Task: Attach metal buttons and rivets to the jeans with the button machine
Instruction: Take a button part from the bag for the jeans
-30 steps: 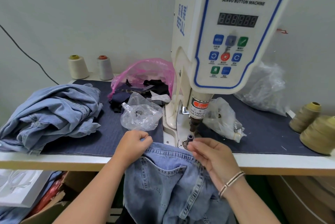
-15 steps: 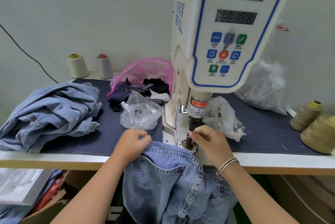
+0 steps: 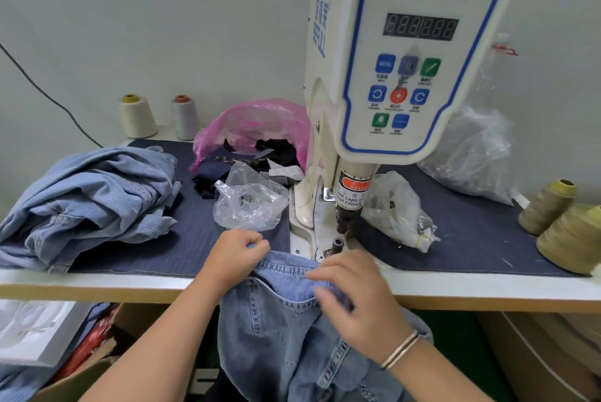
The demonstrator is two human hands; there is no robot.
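Head view: left hand [image 3: 235,253] fisted on the jeans [image 3: 292,330] waistband at the bench [image 3: 487,288] edge. Right hand [image 3: 354,297] — blurred, fingers curled onto the denim — whether it grips, I cannot tell.

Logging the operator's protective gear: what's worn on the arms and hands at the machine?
Nothing protective: both forearms are bare, no sleeves or gloves show. The right wrist carries thin bracelets, silvery and darker bands side by side. The left hand shows no rings or bands.

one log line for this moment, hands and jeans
left hand: grips jeans waistband | right hand: on waistband, blurred | lower die: uncovered | button machine: punch raised
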